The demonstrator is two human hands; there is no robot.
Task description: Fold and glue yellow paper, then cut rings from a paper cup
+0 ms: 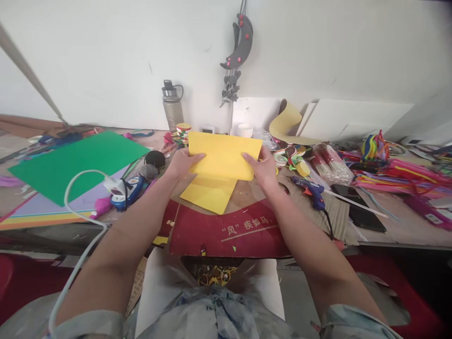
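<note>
A yellow sheet of craft paper (222, 153) is held up across the middle of the head view. My left hand (185, 162) pinches its left edge, thumb on the near face and the other fingers mostly hidden behind. At the right edge, my right hand (263, 165) grips the same sheet in a similar way. Below it, a smaller yellow paper piece (212, 195) lies on the work surface, its upper part covered by the held sheet. Under that piece is a dark red printed board (226, 230) with white lettering.
Left are a green sheet (81, 160) over other coloured sheets and a blue corded device (127, 193). Right lie a blue glue gun (312, 188), a black phone (358, 207) and colourful pipe cleaners (402, 176). A bottle (173, 106) stands behind. A white cable (83, 254) crosses near my left arm.
</note>
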